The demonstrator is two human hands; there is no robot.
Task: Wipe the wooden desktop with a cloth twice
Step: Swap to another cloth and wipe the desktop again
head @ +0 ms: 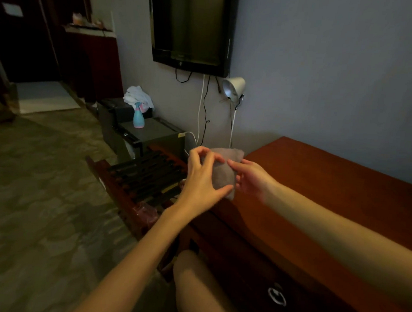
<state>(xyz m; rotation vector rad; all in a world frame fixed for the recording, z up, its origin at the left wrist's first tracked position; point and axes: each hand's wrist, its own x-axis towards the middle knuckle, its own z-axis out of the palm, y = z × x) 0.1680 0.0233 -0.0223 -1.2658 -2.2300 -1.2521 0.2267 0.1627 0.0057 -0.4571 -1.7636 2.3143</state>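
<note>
A folded grey cloth (224, 170) hangs in the air above the left end of the reddish wooden desktop (319, 187). My left hand (202, 179) grips the cloth from the left, thumb under its lower edge and fingers curled over its top. My right hand (249, 177) pinches the cloth's right side with the fingertips. The cloth does not touch the wood. The desktop stretches from the hands to the right, along the wall.
A desk lamp (234, 87) leans on the wall by the desk's far left corner, under a wall TV (193, 27). Left of the desk stand a slatted luggage rack (146, 174) and a dark cabinet with a blue spray bottle (138, 116). A drawer handle (277, 296) is on the desk's front. My knee (199, 283) is below.
</note>
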